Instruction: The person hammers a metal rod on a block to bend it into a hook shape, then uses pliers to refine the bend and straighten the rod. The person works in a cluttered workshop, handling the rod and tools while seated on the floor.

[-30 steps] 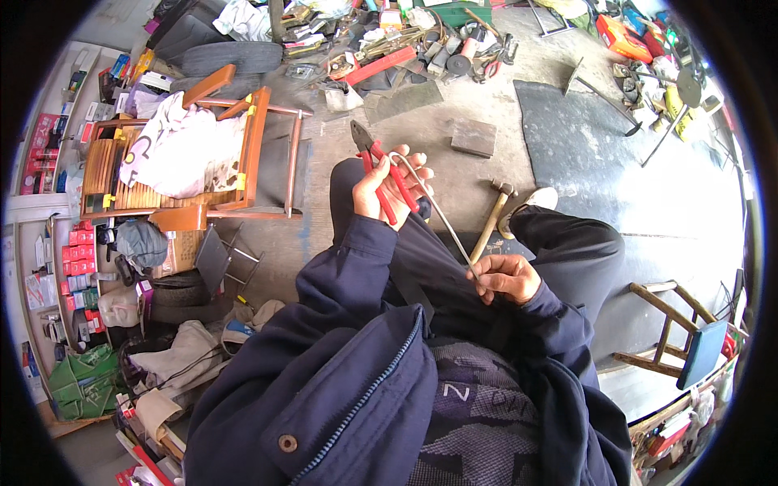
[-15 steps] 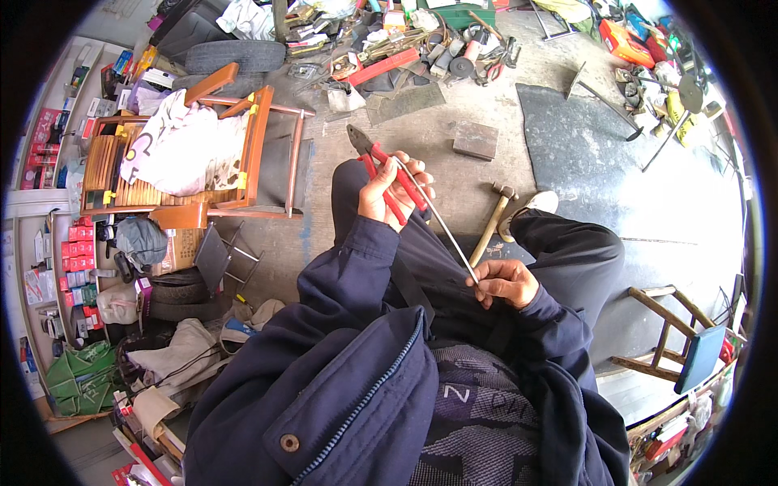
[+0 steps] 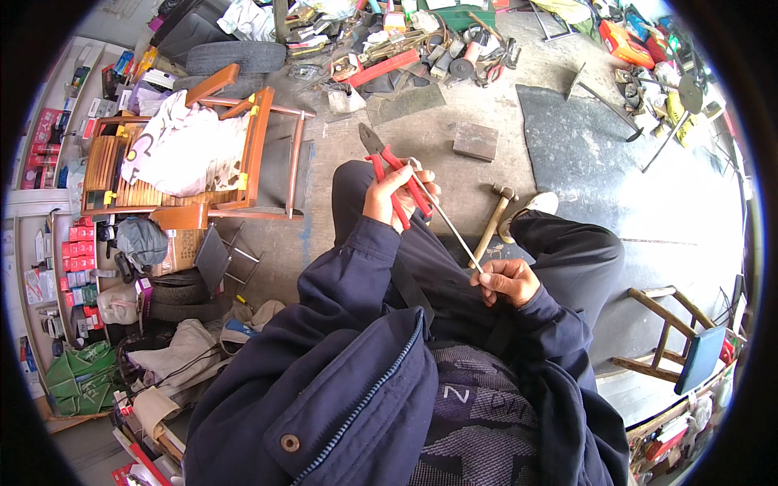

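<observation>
My left hand (image 3: 384, 199) is closed around red-handled pliers (image 3: 391, 156), whose dark jaws point up and away to the left. The same hand also holds the upper end of a thin metal rod (image 3: 456, 234), and a small bend shows at the rod's top by the fingers. The rod slants down across my lap. Its lower end is pinched between the thumb and fingers of my right hand (image 3: 510, 283). The pliers' jaws are apart from the rod.
A hammer (image 3: 489, 228) with a wooden handle stands beside my shoe. Farther off lies a flat metal block (image 3: 475, 140). A wooden folding chair (image 3: 256, 154) bearing a cloth is at the left, a small stool (image 3: 664, 340) at the right. Scattered tools, including an angle grinder (image 3: 464, 65), lie far ahead.
My left hand and the pliers have shifted slightly right and nearer. The rod's bent top end now shows more clearly above the fingers. My right hand keeps its pinch, almost unmoved.
</observation>
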`<state>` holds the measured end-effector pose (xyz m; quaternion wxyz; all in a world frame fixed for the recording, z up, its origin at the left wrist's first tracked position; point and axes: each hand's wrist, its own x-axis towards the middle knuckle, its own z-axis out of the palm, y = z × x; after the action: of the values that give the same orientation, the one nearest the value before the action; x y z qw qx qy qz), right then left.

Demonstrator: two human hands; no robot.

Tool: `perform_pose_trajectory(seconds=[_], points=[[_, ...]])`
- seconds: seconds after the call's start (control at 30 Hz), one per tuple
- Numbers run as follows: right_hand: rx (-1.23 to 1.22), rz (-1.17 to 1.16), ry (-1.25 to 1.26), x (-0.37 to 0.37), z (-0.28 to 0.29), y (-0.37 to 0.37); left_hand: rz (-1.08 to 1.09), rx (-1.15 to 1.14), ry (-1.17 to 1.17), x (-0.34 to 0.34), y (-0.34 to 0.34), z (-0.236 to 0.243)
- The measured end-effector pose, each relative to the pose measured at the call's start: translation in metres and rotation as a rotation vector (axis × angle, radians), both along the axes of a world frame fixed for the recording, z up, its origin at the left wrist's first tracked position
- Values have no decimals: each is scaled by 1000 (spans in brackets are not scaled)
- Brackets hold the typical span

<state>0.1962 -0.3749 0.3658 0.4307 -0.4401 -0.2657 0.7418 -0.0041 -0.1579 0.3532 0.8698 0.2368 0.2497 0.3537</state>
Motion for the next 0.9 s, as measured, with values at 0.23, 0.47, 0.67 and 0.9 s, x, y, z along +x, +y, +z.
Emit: perform_pose_trajectory(seconds=[0.23,0.47,0.67,0.9], points=[[-4,-25,7,0,-2,-1,-25,-22,-49,0,1,-2],[-6,-23,38,2,-7,-2,-24,-19,-17,0,0,-1],[-5,-34,87,2,-7,-3,-39,-38,-5,1,-1,-1],[-12,-35,111,3,-8,-3,-37,-35,27,3,-1,-3]])
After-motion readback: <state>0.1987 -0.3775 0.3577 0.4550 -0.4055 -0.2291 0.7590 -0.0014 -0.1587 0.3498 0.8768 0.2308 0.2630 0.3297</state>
